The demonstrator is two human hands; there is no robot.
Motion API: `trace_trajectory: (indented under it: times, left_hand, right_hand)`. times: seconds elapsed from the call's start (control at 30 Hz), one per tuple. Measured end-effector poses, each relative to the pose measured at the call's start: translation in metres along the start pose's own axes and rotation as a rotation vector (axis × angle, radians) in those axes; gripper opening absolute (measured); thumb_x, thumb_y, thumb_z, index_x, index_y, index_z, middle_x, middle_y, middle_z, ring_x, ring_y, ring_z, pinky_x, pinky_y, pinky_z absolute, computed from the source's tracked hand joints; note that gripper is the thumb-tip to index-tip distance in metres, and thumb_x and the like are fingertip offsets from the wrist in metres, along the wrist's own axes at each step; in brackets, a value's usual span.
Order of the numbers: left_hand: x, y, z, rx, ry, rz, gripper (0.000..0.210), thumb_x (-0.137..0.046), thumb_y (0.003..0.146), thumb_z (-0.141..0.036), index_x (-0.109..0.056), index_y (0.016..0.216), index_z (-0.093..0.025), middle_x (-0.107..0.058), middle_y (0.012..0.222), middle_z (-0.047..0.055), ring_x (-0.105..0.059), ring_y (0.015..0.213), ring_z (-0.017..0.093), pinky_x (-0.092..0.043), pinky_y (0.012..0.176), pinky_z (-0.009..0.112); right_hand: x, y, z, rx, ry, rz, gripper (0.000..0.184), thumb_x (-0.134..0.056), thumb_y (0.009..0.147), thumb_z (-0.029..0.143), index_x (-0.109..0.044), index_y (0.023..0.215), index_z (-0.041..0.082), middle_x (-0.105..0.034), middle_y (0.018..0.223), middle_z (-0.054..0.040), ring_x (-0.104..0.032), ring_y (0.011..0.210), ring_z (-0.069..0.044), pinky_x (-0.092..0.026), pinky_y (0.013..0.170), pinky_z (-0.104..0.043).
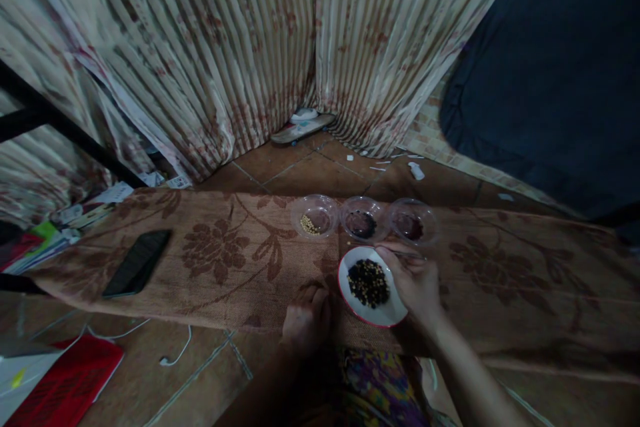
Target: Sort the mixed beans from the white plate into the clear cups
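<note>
Dim tiled floor, curtains behind; brown floral cloth (225, 260) spread low. Left hand (306, 320) curled shut, resting on cloth. Right hand (415, 280) pinched thin tweezers (400, 253) beside white plate (387, 313) of mixed seeds, frame center, w/ three clear cups (363, 217) just above, likely for sorting.

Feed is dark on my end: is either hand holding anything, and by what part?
The right hand seems to pinch a thin tool, perhaps tweezers, by its near end, beside the white dish. The left hand rests curled on the cloth, apparently empty.
</note>
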State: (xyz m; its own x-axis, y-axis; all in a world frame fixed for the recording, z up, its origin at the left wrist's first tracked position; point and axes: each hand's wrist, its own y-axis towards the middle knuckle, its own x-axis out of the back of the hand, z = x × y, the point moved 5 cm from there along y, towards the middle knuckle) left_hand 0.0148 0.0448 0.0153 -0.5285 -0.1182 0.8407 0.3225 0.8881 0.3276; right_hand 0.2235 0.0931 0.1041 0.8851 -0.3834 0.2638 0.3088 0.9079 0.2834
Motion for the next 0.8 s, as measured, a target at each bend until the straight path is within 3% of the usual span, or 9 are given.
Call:
trace_trajectory:
  times: [0.13, 0.27, 0.4, 0.63, 0.8]
  left_hand:
    - [0.000, -0.001, 0.001, 0.011, 0.029, -0.003, 0.014, -0.044, 0.092, -0.018, -0.058, 0.090, -0.021, -0.061, 0.082, 0.003, -0.059, 0.081, 0.017, -0.049, 0.070, 0.027]
    - [0.000, -0.001, 0.000, 0.006, 0.026, -0.001, 0.013, -0.045, 0.091, -0.016, -0.058, 0.090, -0.021, -0.061, 0.082, 0.003, -0.059, 0.079, 0.017, -0.049, 0.069, 0.028]
    - [0.001, 0.000, -0.001, -0.011, 0.000, -0.012, 0.013, -0.045, 0.092, -0.018, -0.058, 0.088, -0.022, -0.061, 0.080, 0.003, -0.058, 0.078, 0.016, -0.048, 0.070, 0.027]
    - [0.002, 0.002, 0.000, -0.025, -0.018, -0.008, 0.016, -0.043, 0.093, -0.021, -0.057, 0.085, -0.021, -0.060, 0.079, 0.003, -0.058, 0.079, 0.016, -0.048, 0.071, 0.028]
    - [0.003, 0.003, -0.001, -0.017, 0.003, -0.010, 0.016, -0.043, 0.094, -0.021, -0.056, 0.084, -0.022, -0.060, 0.079, 0.002, -0.058, 0.078, 0.016, -0.047, 0.070, 0.027]
  right_hand:
    - [-0.044, 0.034, 0.013, 0.097, 0.105, 0.075, 0.020, -0.065, 0.083, 0.038, -0.076, 0.083, 0.021, -0.075, 0.087, -0.0058, -0.070, 0.085, -0.021, -0.054, 0.080, -0.034]
    - [-0.052, 0.036, 0.012, 0.113, 0.083, 0.087, 0.020, -0.065, 0.083, 0.037, -0.075, 0.086, 0.020, -0.075, 0.090, -0.0066, -0.069, 0.087, -0.021, -0.054, 0.081, -0.034]
    - [-0.019, 0.013, 0.000, 0.056, 0.034, 0.011, 0.019, -0.068, 0.081, 0.037, -0.075, 0.086, 0.020, -0.075, 0.090, -0.0068, -0.069, 0.087, -0.022, -0.054, 0.081, -0.035]
    - [0.052, -0.030, -0.043, -0.175, -0.051, -0.124, 0.025, -0.071, 0.077, 0.042, -0.075, 0.083, 0.018, -0.075, 0.087, -0.0076, -0.070, 0.081, -0.023, -0.056, 0.071, -0.034]
    - [0.069, -0.046, -0.058, -0.141, -0.148, -0.084, 0.028, -0.069, 0.078, 0.045, -0.075, 0.085, 0.019, -0.075, 0.088, -0.0082, -0.069, 0.083, -0.024, -0.056, 0.073, -0.037]
